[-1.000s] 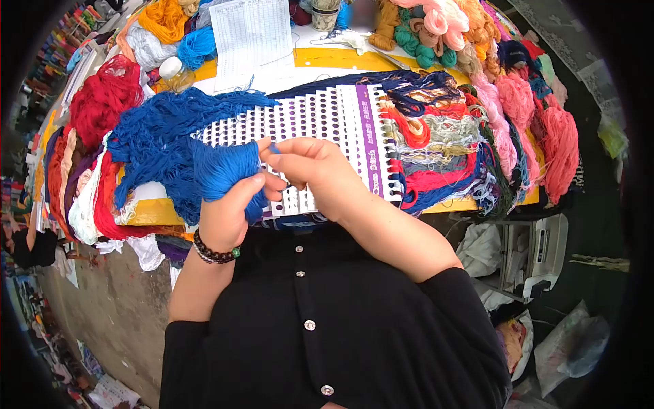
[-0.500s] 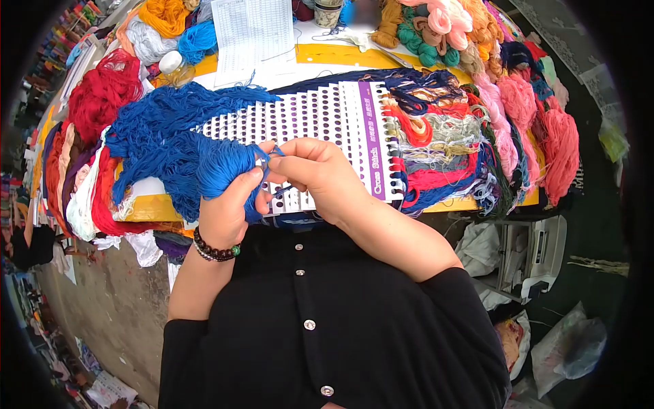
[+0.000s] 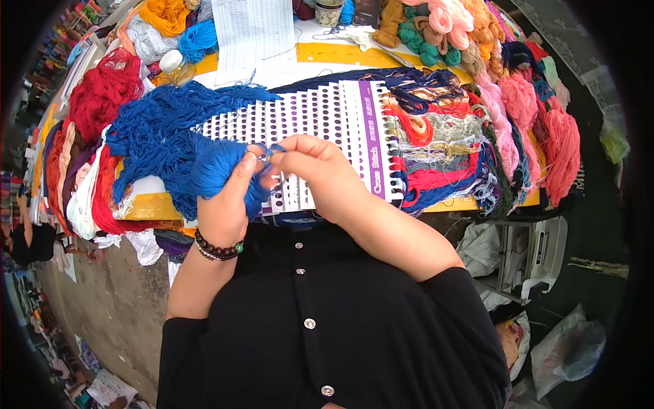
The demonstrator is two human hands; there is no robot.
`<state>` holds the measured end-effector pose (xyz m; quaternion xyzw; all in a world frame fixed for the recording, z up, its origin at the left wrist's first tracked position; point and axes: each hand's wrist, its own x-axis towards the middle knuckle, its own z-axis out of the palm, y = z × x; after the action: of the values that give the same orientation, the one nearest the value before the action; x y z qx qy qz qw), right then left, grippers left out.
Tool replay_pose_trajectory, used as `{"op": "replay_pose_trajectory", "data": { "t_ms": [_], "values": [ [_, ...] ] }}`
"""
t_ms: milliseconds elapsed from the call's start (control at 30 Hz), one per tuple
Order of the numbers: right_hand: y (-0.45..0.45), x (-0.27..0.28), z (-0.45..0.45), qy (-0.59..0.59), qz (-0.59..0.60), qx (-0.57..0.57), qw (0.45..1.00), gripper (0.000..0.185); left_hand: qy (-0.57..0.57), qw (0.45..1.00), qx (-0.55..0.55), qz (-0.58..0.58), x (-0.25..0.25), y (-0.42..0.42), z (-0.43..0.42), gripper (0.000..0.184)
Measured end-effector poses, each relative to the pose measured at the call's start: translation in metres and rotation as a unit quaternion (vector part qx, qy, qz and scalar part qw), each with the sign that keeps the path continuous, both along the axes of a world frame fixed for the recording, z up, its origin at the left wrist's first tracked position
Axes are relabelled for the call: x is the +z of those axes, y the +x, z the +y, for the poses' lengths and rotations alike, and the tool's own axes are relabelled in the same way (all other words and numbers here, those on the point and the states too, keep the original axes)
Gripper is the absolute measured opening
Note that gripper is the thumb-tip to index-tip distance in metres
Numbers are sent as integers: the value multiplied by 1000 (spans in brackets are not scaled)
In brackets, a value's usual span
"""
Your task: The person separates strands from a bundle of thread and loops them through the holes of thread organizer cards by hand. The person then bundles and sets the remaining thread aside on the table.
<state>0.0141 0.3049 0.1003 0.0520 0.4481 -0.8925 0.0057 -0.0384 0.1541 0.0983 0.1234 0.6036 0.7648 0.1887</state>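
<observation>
Left of the frame's centre, your left hand (image 3: 228, 201) is curled round the blue skein (image 3: 219, 167), thumb along its top. Near the middle, your right hand (image 3: 323, 177) has thumb and fingertips drawn together at blurred blue strands (image 3: 275, 148). Beyond stand punched white cards (image 3: 293, 119), a loose blue heap (image 3: 153, 136) at left, then a printed sheet (image 3: 253, 34) at the top.

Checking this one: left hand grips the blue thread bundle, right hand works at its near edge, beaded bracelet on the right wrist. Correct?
Not quite: the head view shows the beaded bracelet on the left wrist. The left hand does grip the blue thread bundle, with the right hand working at its edge.
</observation>
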Motion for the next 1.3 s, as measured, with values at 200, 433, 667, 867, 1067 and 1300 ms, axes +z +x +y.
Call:
{"op": "replay_pose_trajectory", "data": {
  "t_ms": [200,433,667,867,1067,1300],
  "values": [
    [-9,-2,16,-171,-38,17,984,7,70,992,-90,-46,10,-6,-7,38],
    [-5,-2,2,82,-51,22,995,9,15,995,-100,-3,3,2,4,40],
    [-2,8,-1,4,-39,3,999,17,17,990,-118,-72,10,-3,0,40],
    [-3,3,4,-59,-10,5,998,12,29,996,-70,-53,1,-8,-4,33],
    [-11,-10,17,-142,-38,33,989,8,44,993,-106,32,-2,-12,-7,30],
    [-8,-3,-2,62,-64,18,996,8,-12,997,-69,36,2,3,6,39]
  ]
}}
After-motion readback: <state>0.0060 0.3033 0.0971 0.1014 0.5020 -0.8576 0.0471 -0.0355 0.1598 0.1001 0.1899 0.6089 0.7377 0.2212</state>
